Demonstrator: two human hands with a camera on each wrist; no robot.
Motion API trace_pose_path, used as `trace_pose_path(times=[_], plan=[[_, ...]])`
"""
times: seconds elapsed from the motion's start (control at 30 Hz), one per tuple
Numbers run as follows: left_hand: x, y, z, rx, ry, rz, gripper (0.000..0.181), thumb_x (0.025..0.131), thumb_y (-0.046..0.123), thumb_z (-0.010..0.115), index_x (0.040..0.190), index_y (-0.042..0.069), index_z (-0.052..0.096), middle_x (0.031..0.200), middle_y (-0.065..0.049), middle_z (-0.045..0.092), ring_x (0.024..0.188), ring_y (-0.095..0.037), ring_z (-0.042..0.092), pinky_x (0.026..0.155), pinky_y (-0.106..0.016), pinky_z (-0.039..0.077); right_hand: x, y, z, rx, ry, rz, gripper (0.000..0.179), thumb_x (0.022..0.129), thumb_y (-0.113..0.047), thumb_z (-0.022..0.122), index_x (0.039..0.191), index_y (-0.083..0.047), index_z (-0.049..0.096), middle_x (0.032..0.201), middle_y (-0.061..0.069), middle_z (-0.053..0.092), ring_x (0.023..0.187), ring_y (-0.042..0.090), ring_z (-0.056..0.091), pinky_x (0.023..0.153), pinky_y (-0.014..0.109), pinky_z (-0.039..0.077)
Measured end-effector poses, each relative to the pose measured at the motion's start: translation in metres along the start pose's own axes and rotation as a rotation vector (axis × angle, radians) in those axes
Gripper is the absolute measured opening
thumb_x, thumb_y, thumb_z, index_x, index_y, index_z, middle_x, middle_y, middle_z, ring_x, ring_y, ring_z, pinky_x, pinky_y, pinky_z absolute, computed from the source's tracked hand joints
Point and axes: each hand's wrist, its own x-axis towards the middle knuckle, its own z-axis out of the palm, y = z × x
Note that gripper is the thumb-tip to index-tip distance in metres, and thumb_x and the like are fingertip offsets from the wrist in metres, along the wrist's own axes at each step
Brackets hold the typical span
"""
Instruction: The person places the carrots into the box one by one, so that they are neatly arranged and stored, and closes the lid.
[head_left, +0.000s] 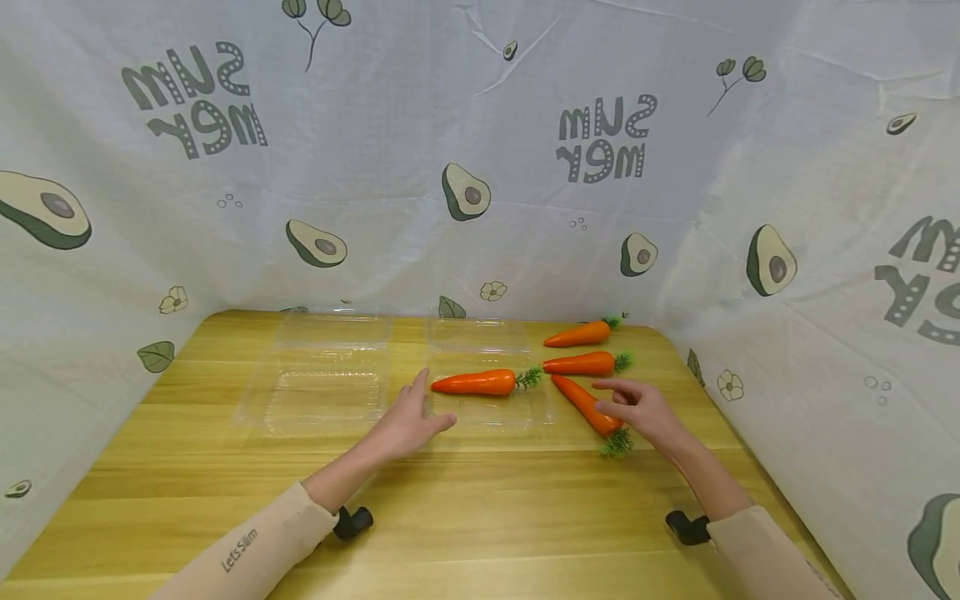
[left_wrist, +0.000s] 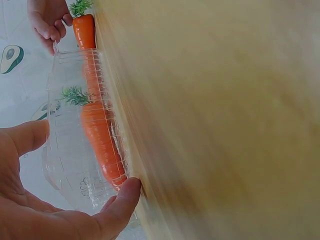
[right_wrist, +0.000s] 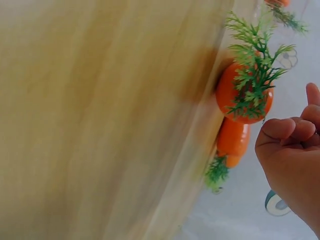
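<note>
My left hand (head_left: pixel 408 423) is at the left side of a clear plastic container (head_left: pixel 489 415), its thumb and fingers spread along the near-left edge. An orange carrot (head_left: pixel 476 382) with a green leafy top lies in that container, its tip toward my left hand. My right hand (head_left: pixel 637 412) hovers by a second carrot (head_left: pixel 585 404), which lies slanted on the table with its leaves toward me. In the right wrist view that carrot (right_wrist: pixel 245 95) shows leaves first, and the loosely bent fingers stand apart from it.
Two more carrots, a middle one (head_left: pixel 581 364) and a far one (head_left: pixel 579 335), lie at the back right of the wooden table (head_left: pixel 480 517). Another clear container (head_left: pixel 322 421) with its lid raised stands at the left. A printed white cloth (head_left: pixel 390 125) hangs behind and along both sides.
</note>
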Motion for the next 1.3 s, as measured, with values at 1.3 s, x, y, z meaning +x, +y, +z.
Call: trace_pose_path(times=[1.3], plan=[[0.0, 0.001, 0.001, 0.004, 0.004, -0.001, 0.097, 0.094, 0.038, 0.07, 0.163, 0.01, 0.008, 0.152, -0.025, 0.039, 0.134, -0.039, 0.049, 0.11, -0.059, 0.04, 0.0, 0.022, -0.006, -0.023, 0.057, 0.102, 0.055, 0.095, -0.021, 0.071, 0.14, 0.006, 0.054, 0.07, -0.002, 0.027, 0.063, 0.013, 0.025, 0.059, 0.029, 0.029]])
